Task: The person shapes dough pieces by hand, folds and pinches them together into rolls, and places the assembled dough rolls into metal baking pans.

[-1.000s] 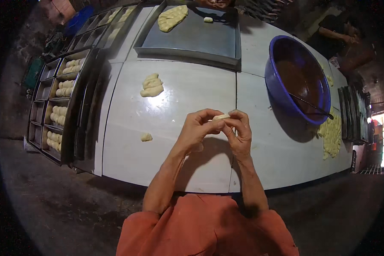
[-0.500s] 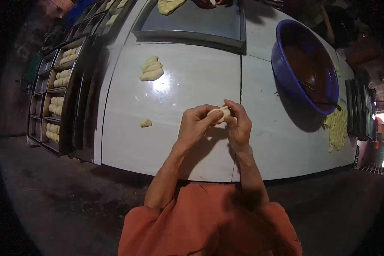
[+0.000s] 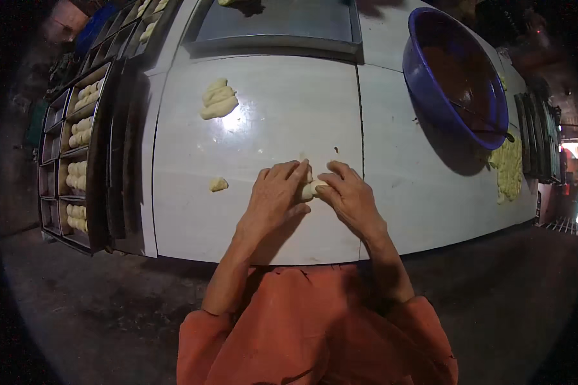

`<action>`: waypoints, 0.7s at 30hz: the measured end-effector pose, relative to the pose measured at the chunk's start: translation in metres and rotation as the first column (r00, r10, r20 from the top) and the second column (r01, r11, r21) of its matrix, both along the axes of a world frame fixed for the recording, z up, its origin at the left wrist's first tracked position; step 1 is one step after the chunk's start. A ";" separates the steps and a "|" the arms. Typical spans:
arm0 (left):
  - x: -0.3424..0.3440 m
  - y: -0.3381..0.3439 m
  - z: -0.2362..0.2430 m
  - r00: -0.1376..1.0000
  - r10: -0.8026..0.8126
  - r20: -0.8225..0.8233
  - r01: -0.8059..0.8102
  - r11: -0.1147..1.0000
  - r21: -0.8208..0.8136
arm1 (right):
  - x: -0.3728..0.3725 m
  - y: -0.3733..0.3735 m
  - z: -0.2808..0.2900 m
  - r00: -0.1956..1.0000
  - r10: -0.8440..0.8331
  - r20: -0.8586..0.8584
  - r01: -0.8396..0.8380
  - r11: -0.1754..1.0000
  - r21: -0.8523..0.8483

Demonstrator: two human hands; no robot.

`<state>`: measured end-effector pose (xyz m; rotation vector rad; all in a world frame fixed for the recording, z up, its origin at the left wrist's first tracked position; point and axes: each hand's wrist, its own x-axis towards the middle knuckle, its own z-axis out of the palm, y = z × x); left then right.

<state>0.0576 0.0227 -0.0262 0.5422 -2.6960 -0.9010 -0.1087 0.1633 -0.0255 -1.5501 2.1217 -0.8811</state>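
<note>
A small pale piece of dough (image 3: 313,189) is between my two hands, low over the white tabletop or on it. My left hand (image 3: 273,194) curls around its left side, fingers beyond it and thumb on the near side. Pressing the right end, my right hand (image 3: 352,200) has its thumb and bent fingers on the dough. My fingers hide part of the piece. To the left of my hands lies a little lump of dough (image 3: 218,184). Farther off, a larger stack of dough (image 3: 218,99) rests on the table.
A big purple basin (image 3: 425,83) with brown contents and a long-handled utensil stands at the right. Flattened dough (image 3: 508,168) lies past it, near dark stacked trays (image 3: 539,138). A metal tray (image 3: 273,43) sits at the far side. Sectioned pans (image 3: 59,176) with dough rolls line the left.
My hands have come down to the table with the dough and shifted slightly left. A small dark speck now shows on the table beyond my right hand.
</note>
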 end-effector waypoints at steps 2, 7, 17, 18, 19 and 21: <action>-0.003 0.001 -0.007 0.998 -0.008 0.065 0.007 1.000 0.009 | 0.006 -0.001 0.006 0.985 0.024 -0.174 -0.030 0.999 -0.031; -0.011 -0.004 -0.008 0.993 -0.047 0.112 0.044 0.999 0.028 | 0.003 -0.002 0.001 0.997 0.061 0.054 -0.060 0.998 -0.016; -0.011 -0.001 -0.001 0.983 -0.083 0.162 0.098 0.991 -0.087 | 0.004 0.023 -0.015 0.998 -0.051 0.033 0.053 0.998 -0.041; -0.012 0.002 0.010 0.975 -0.051 0.218 0.087 0.984 -0.157 | -0.004 0.030 -0.003 0.986 -0.103 0.130 0.108 0.993 -0.035; -0.013 0.004 0.015 0.964 -0.039 0.264 0.091 0.978 -0.188 | -0.016 0.045 -0.002 0.985 -0.137 0.102 0.142 0.989 -0.046; -0.031 0.011 0.023 0.956 -0.050 0.290 0.121 0.965 -0.233 | -0.047 0.075 -0.008 0.911 -0.368 0.188 0.379 0.925 -0.024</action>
